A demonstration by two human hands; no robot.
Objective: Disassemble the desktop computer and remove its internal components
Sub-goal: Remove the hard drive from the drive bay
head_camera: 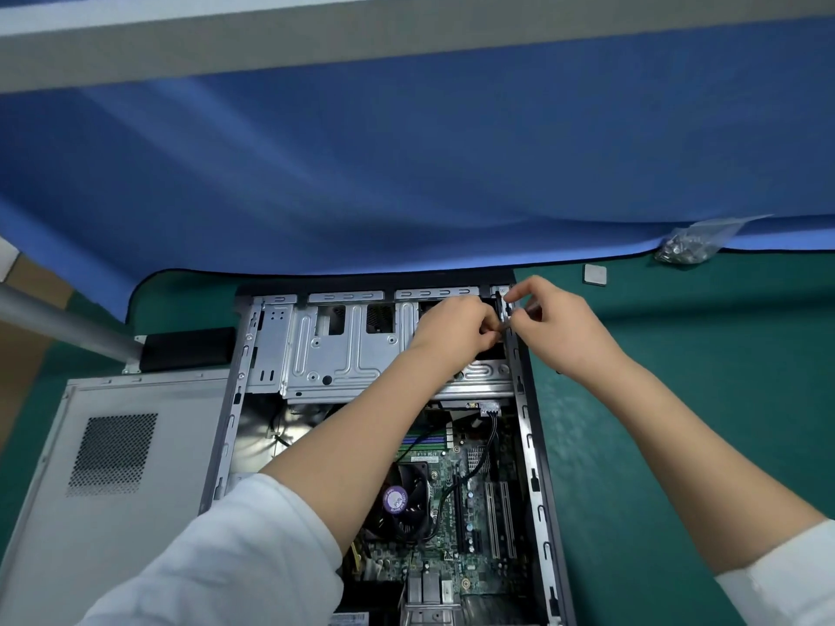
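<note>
An open desktop case (533, 445) lies flat on the green mat, its motherboard (470, 503) and CPU fan (404, 503) exposed. A silver drive cage (334, 350) fills its far end. My left hand (456, 329) reaches over the cage into the far right corner, fingers curled and pinching something small that I cannot make out. My right hand (555, 327) is at the case's right rail by that corner, thumb and fingers pinching a small part against the rail. The two hands almost touch.
The removed side panel (113, 481) lies left of the case, with a black component (187, 350) behind it. A bag of screws (687, 248) and a small square chip (595, 275) sit at the far right. A blue cloth (406, 173) covers the back.
</note>
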